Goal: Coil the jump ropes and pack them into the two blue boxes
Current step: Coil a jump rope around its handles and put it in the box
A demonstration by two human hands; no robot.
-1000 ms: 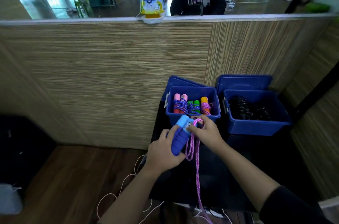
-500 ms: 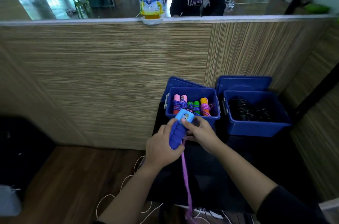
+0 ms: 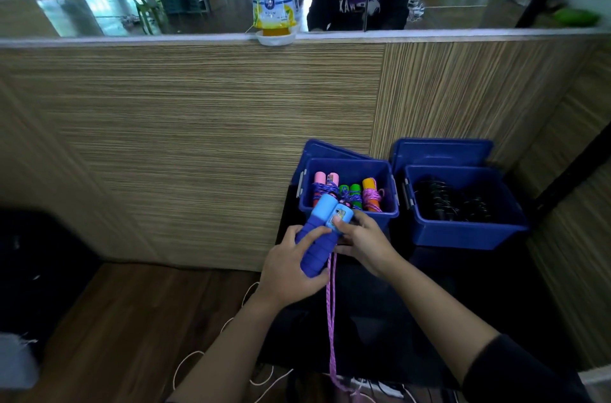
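Blue foam-covered handles (image 3: 319, 237) of one jump rope are held side by side, pale-blue caps up, just in front of the left blue box (image 3: 350, 216). Left hand (image 3: 291, 270) wraps the padded shafts, fingers curled round them; right hand (image 3: 362, 237) pinches the cap end, thumb on the small counter window. Pink-purple braided cord (image 3: 331, 313) hangs slack from the bundle, straight down past the tabletop (image 3: 380, 320) edge, tail out of sight below. Judged: handles light, rigid, foam gives good friction, best place for a firm grip; cord soft, limp, will not hold a coil unless wound tight round the shafts and tucked. Winding appears to have barely begun. Left blue box already holds coiled ropes with pink, green and orange handles, standing on end; room remains near the front wall. Right blue box (image 3: 469, 230) holds dark coiled ropes, detail hard to read. Both lids lean open behind. Striped wood-grain partition (image 3: 198, 138) backs the boxes; thin white cable (image 3: 211, 356) loops on the wooden floor below.
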